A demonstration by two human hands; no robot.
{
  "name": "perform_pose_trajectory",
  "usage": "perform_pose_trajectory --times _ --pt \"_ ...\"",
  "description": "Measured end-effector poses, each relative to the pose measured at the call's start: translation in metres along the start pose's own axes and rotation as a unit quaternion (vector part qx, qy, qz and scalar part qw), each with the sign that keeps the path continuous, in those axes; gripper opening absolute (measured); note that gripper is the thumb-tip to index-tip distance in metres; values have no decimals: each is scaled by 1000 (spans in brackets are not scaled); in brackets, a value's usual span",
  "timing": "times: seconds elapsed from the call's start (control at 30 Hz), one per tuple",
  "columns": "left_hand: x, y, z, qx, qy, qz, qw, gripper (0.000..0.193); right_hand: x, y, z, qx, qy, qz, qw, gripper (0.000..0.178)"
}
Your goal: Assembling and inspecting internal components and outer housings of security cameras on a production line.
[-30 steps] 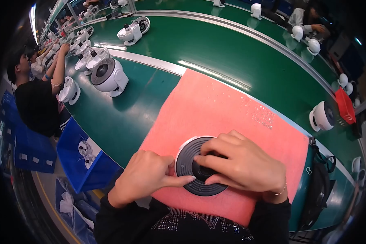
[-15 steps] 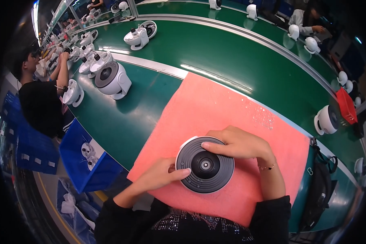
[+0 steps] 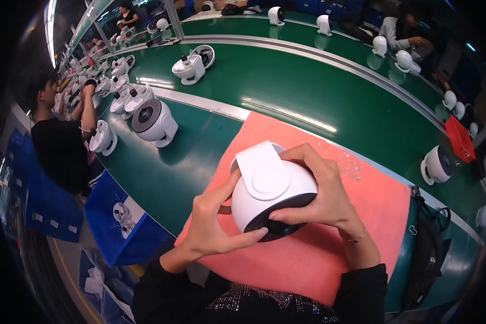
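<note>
White fan-like unit (image 3: 267,181), one: being held over the pink mat (image 3: 375,216); from my distance I am not making out whether it is touching the mat. Left to right, I am listing: blue bin (image 3: 105,229), standing left of the mat; grey-faced unit (image 3: 162,121), resting left of the mat; left hand (image 3: 213,218), curling round the shell's left side, thumb resting on the dark front (image 3: 275,228); right hand (image 3: 325,190), cupping its right side, thumb likewise; black bag (image 3: 424,254), lying right of the mat. Handling, I am judging: stiff, smooth, perhaps slippery, moderately light; sides offering the surest hold, dark front probably wanting gentle pressure.
</note>
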State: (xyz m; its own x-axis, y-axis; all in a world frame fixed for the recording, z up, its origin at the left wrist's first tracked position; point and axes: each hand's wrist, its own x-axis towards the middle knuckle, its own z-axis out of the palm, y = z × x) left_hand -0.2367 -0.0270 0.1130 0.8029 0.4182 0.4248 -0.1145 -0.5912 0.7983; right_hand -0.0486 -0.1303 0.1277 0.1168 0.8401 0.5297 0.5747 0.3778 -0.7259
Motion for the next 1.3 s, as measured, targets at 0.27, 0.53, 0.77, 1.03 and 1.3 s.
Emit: perform_pose_trajectory --times 0.27,0.53,0.77,1.03,1.3 --pt "28 -43 4 -407 51 -15 912 70 -2 6 -1 142 37 24 989 98" --pt "57 -64 38 -402 213 0 891 88 -8 10 15 34 111 -2 993 104" --pt "74 -71 48 -397 209 -4 894 89 -9 18 6 24 138 -2 990 102" --pt "76 -67 23 -106 160 103 976 106 -9 19 -26 -38 100 -79 991 82" --pt "67 -53 29 -54 209 114 970 93 -17 17 -13 -32 127 -57 990 63"
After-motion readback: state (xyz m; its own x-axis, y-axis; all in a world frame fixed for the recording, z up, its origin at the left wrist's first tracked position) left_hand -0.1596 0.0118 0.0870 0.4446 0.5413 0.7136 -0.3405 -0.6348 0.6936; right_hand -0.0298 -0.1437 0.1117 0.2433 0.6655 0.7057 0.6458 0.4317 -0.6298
